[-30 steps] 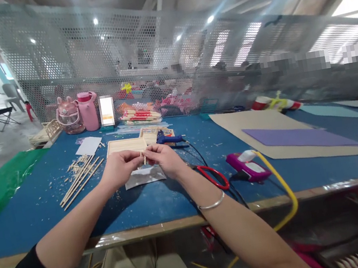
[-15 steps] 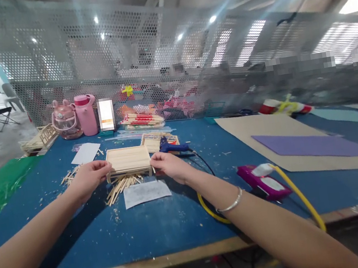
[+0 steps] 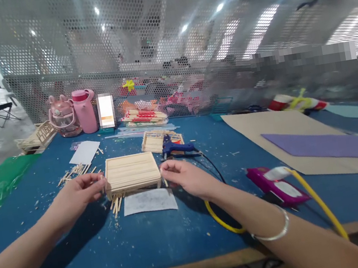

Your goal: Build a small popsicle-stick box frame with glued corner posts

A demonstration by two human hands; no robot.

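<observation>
A blue-topped table [image 3: 142,244] carries a purple sheet [image 3: 327,147] atop a beige sheet [image 3: 250,134].

Table covering [image 3: 142,244]: blue. Sheet at right [image 3: 326,145]: purple, over a tan one [image 3: 283,131]. Glue gun [image 3: 179,146]: dark blue. Flask, far left [image 3: 86,114]: pink, red-lidded. Power strip, right [image 3: 285,192]: magenta, white-topped; cable [image 3: 320,202]: yellow.

a craft workshop, with glue gun [image 3: 177,146] and wooden sticks [image 3: 117,203].
</observation>
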